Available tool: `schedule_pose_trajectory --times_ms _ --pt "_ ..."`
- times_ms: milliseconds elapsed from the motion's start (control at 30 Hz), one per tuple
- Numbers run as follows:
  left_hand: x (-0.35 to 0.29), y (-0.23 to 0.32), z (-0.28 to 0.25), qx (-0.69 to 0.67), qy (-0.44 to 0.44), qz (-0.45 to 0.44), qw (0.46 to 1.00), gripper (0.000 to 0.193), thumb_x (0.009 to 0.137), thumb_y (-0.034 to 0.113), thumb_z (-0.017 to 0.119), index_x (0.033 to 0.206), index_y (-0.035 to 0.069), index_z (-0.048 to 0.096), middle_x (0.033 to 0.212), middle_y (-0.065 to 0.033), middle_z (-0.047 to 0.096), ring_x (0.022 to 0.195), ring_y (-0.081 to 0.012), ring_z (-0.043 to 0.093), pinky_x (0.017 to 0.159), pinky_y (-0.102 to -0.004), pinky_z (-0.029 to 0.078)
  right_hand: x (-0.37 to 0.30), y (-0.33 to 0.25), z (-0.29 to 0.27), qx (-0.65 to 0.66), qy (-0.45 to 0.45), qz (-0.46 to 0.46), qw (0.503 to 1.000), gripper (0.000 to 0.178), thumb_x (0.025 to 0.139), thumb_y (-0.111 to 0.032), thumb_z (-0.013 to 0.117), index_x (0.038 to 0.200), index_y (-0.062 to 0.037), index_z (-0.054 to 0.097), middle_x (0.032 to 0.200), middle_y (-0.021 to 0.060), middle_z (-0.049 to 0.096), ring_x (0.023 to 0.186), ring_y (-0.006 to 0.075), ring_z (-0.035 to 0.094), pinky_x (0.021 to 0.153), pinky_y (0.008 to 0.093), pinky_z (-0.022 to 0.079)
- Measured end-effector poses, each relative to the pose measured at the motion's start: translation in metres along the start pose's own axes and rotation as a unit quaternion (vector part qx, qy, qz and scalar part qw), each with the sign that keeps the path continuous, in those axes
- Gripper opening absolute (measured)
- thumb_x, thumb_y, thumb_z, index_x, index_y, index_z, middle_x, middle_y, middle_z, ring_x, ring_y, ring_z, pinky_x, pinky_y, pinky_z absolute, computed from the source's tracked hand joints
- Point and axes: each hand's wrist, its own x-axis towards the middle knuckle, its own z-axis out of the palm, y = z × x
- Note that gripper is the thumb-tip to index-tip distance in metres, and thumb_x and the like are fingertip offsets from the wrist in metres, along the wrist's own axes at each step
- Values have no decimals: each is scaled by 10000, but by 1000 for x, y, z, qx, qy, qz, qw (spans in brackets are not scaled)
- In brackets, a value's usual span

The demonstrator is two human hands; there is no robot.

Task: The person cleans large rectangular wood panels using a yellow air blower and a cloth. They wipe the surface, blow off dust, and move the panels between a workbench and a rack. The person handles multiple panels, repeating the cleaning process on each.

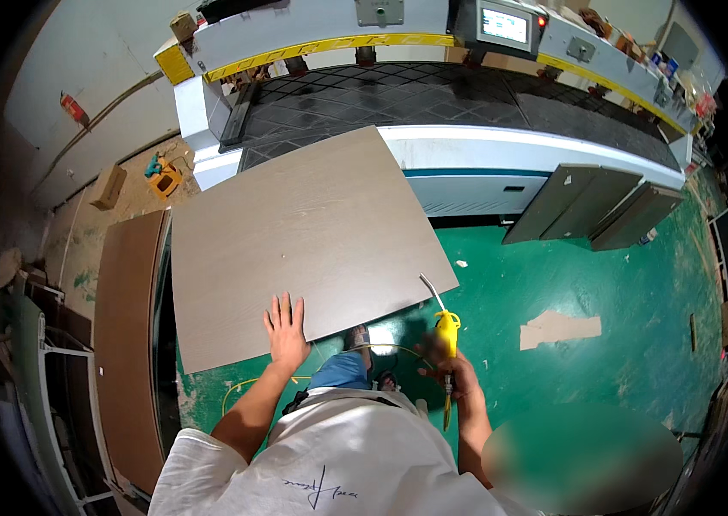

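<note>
A large flat grey-brown board (312, 224) lies in front of me, its far corner close to the machine's front edge. My left hand (287, 331) rests on the board near its closest edge, fingers spread out flat. In my right hand (462, 375) is a yellow air blow gun (446, 327) with a bent metal nozzle pointing up and away, close to the board's right corner. A thin yellow hose (235, 391) curls around my legs. Part of the right hand's grip is blurred.
Beyond the board stands a long machine with a black bed (381, 99), a yellow-edged beam (321, 47) and a lit screen (504, 26). Grey panels (579, 202) lean on its front. A brown panel (128, 344) stands at left. Torn cardboard (560, 330) lies on the green floor (587, 275).
</note>
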Motion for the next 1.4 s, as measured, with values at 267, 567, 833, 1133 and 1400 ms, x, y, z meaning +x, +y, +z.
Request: schedule_pose_trajectory --times_ms 267,567,833,1133,1400 --pt "52 1 -15 -112 -2 -15 994 1165 617 574 884 1542 68 389 1646 -261 224 1536 -466 138 1177 -721 94 110 -52 29 25 40 -2 999 794 740 99 459 1517 -54 391 1520 92 477 1468 267 410 1113 616 406" --pt "161 7 -5 -178 27 -44 983 1011 718 549 847 1483 20 453 1630 -283 252 1528 -505 128 1156 -749 26 243 -116 120 -56 55 -28 997 726 800 118 473 1506 -24 386 1407 114 565 1384 300 503 1099 558 470" --pt "231 65 -53 -756 -160 13 634 437 1006 147 634 1397 14 492 1195 -102 656 1118 -191 618 993 -341 489 343 -142 195 -546 -165 -154 807 401 1016 -247 645 1349 -38 564 1156 123 676 1070 230 655 930 359 527" --pt "290 57 -45 -730 81 -332 592 440 978 42 598 1369 27 397 938 -133 704 489 -152 584 428 -277 475 560 -517 342 -614 2 -574 542 298 900 -234 735 1104 -18 712 1036 164 734 929 302 721 822 402 570" --pt "273 65 -9 -358 173 -324 858 572 779 155 715 1283 -33 523 1250 -252 573 1079 -477 593 951 -482 502 681 -574 405 -671 -14 -640 374 252 884 -276 749 1086 -132 706 995 97 665 889 326 684 768 446 564"
